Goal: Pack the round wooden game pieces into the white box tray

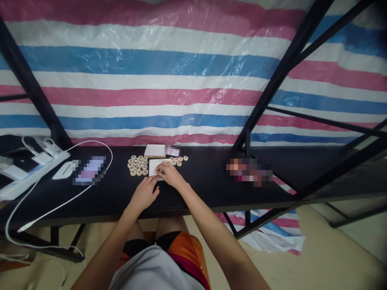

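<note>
A white, box-like square (153,165) lies on the black table in front of me. Over its right part is my right hand (171,175), fingers curled and pressed together; whatever they hold is too small and covered to make out. My left hand (146,193) rests at the near left edge of the white square, fingers stretched forward and thumb apart, fingertips close to the right hand. Left of the square sit several round Chinese chess pieces (138,165) with dark characters, grouped in rows. Several pieces with red characters (179,160) lie behind my right hand, on the right.
A second white box (155,151) stands at the back beside a small blurred card. Leftward are a blurred phone (90,170), a white cable (57,207) and a power strip (33,173). A blurred object (249,171) lies right. Black metal posts (269,92) frame the table before a striped sheet.
</note>
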A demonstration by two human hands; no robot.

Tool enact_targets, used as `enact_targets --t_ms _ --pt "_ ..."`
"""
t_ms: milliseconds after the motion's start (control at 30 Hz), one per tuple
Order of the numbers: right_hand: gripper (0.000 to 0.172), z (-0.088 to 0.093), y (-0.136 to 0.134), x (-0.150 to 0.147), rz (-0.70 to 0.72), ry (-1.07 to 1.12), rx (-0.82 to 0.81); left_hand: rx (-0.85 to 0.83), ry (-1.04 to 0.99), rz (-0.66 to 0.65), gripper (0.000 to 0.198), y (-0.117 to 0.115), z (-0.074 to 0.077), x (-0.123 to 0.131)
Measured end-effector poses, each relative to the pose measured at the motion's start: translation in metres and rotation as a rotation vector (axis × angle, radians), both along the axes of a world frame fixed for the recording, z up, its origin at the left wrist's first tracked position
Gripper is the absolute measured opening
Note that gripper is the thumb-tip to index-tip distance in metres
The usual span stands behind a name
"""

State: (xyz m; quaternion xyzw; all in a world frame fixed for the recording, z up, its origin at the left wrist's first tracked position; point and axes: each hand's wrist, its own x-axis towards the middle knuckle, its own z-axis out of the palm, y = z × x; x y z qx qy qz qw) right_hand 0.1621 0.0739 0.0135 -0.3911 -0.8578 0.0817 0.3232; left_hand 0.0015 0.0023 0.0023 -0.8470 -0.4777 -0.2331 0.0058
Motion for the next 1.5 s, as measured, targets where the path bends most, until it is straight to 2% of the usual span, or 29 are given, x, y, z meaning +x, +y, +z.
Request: enact_targets --t_ms 100,233,333,500,767,1000,1133,1233,1333,1500 --pt "0.015 0.004 0.004 -0.005 -0.021 -0.088 -0.028 -0.005 -0.002 -0.001 0.038 -0.001 0.002 0.001" --pt "0.020 0.006 0.001 -0.001 -0.031 -0.160 0.012 -0.021 -0.002 0.004 0.039 -0.002 0.004 0.001" --pt "0.025 0.005 -0.006 0.004 -0.027 -0.100 -0.002 -0.026 -0.002 0.005 0.041 -0.003 0.004 0.001" --pt "0.044 0.003 -0.017 0.007 -0.001 -0.006 -0.065 -0.027 0.005 0.004 0.042 -0.002 0.003 0.001" --pt "0.043 -0.001 -0.012 0.010 0.002 0.052 -0.080 -0.023 -0.001 0.006 0.042 -0.002 0.003 0.001" --pt "0.036 -0.003 -0.011 0.009 0.019 0.065 -0.073 -0.034 0.002 0.003 0.042 -0.002 0.003 0.001" --pt "0.036 -0.006 -0.006 0.014 -0.127 0.176 -0.071 -0.031 -0.002 0.010 0.041 -0.002 0.003 0.000" --pt "0.035 -0.007 -0.002 0.026 -0.353 0.216 -0.054 -0.025 -0.004 0.008 0.041 -0.002 0.003 0.000" --pt "0.037 -0.011 -0.001 0.039 -0.562 0.153 -0.090 -0.016 -0.008 0.008 0.041 -0.001 0.002 0.000" --pt "0.031 -0.014 -0.003 0.043 -0.659 0.009 -0.136 -0.018 -0.007 0.009 0.041 -0.001 0.001 0.000"
